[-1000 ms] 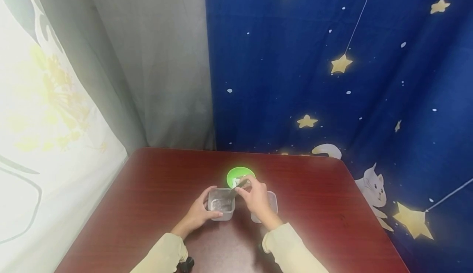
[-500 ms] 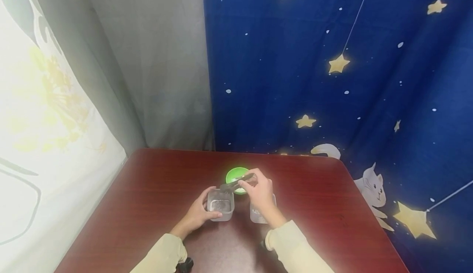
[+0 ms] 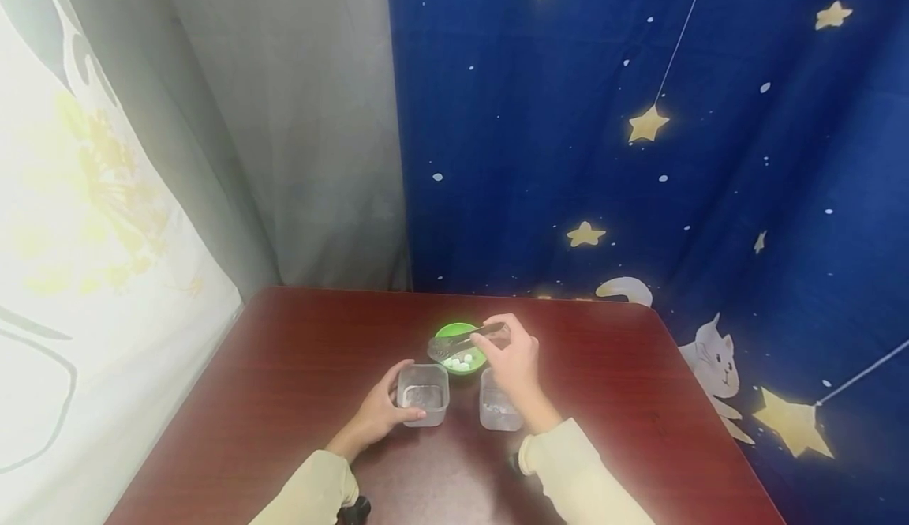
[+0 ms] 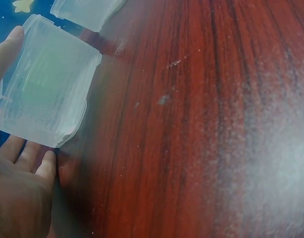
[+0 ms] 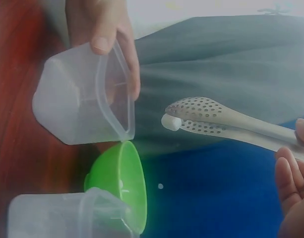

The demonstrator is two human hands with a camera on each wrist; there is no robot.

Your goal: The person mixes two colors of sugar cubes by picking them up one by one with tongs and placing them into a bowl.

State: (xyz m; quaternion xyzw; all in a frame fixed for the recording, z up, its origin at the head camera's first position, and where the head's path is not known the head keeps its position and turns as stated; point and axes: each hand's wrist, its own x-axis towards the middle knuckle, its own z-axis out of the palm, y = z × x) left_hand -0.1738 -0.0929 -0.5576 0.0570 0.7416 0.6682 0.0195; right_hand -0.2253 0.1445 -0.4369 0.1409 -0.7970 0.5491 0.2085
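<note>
My left hand [image 3: 381,406] holds a clear plastic container [image 3: 423,414] by its side, the thumb near its front rim. In the left wrist view the container [image 4: 52,84] stands on the table, with fingers behind its lower edge. My right hand [image 3: 514,355] grips perforated metal tongs [image 3: 461,340], raised above the green bowl [image 3: 480,361]. Between the tong tips sits a small white rounded piece [image 5: 171,122], seen in the right wrist view. Several white pieces [image 3: 460,363] lie in the bowl.
A second clear plastic container [image 3: 497,412] stands to the right, partly under my right forearm. The dark red table [image 3: 319,343] ends at a grey curtain [image 3: 327,154] and a blue star-patterned curtain [image 3: 497,154].
My right hand has moved up and to the right, lifting the tongs from the left container's rim to above the bowl. My left hand stays on its container.
</note>
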